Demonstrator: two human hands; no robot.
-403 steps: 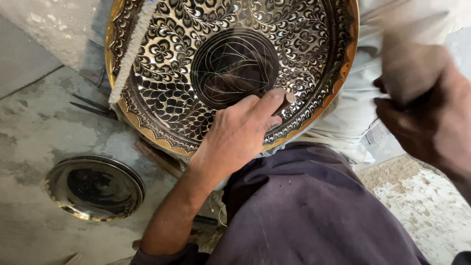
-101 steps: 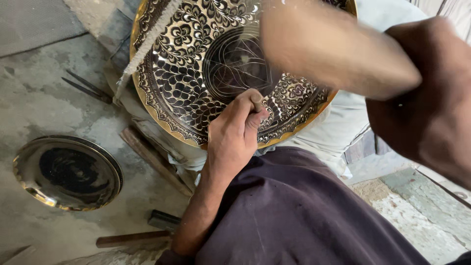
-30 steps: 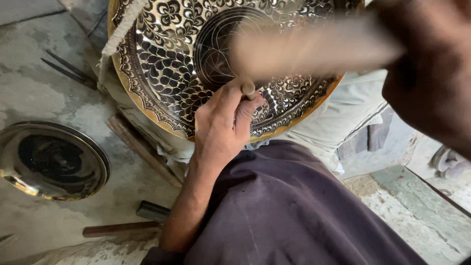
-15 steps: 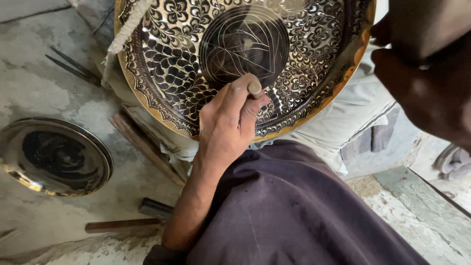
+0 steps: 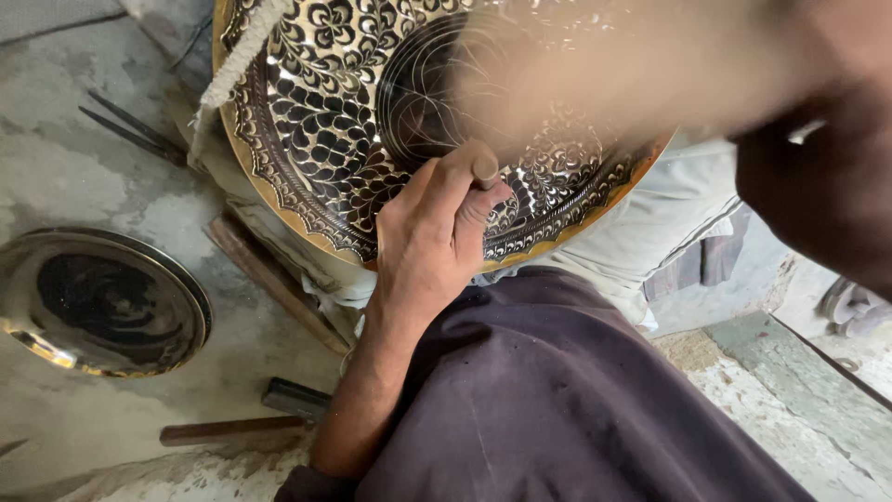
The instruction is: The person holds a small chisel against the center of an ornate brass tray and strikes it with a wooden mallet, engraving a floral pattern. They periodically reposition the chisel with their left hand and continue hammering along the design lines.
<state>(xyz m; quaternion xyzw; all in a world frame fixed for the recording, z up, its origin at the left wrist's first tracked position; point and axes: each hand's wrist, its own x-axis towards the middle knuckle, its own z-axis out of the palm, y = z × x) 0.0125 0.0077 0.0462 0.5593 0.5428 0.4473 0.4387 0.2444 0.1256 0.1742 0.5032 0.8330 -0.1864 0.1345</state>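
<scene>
A large round brass tray with black floral engraving leans against my knees. My left hand rests on its lower rim and grips a small metal chisel whose tip stands on the pattern. At the upper right, my right hand holds a wooden mallet, blurred by motion, over the tray's dark centre.
A smaller round brass dish lies on the concrete floor at left. A hammer lies near my left elbow. Thin metal tools and a wooden stick lie beside the tray. A white rope hangs over the tray's left rim.
The mallet in my right hand has swung down across the tray from the upper right corner. My left hand and chisel stay near the same spot on the lower rim.
</scene>
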